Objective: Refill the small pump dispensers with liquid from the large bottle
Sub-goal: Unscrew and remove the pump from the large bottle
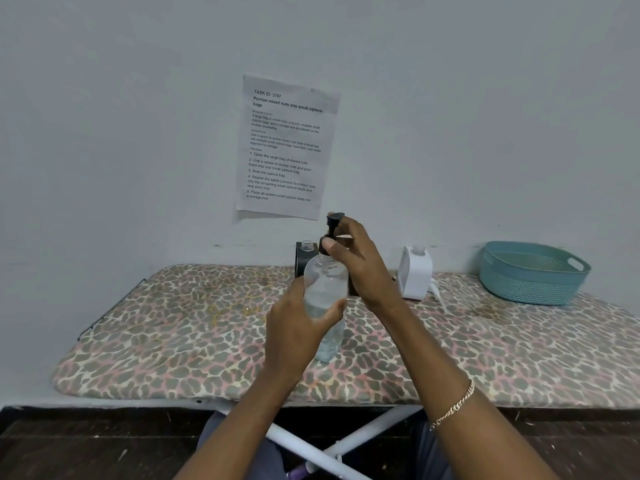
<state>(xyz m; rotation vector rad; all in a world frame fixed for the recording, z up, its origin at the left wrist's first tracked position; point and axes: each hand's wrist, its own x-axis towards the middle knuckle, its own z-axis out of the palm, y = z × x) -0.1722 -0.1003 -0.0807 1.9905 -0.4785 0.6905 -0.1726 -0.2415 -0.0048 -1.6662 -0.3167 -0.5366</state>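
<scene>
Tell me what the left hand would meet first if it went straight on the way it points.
The clear pump bottle it grips; the left hand can't advance without pushing it. Behind that stands the black dispenser, though depth is unclear.

We see the clear bottle (325, 289) upright on the ironing board (173, 323), partly filled with clear liquid, a black pump (333, 230) at its neck. Behind it stand 2 open-necked dispensers: the black dispenser (300, 263) and the white dispenser (415, 275). A white pump (434, 292) lies beside the white dispenser.
</scene>
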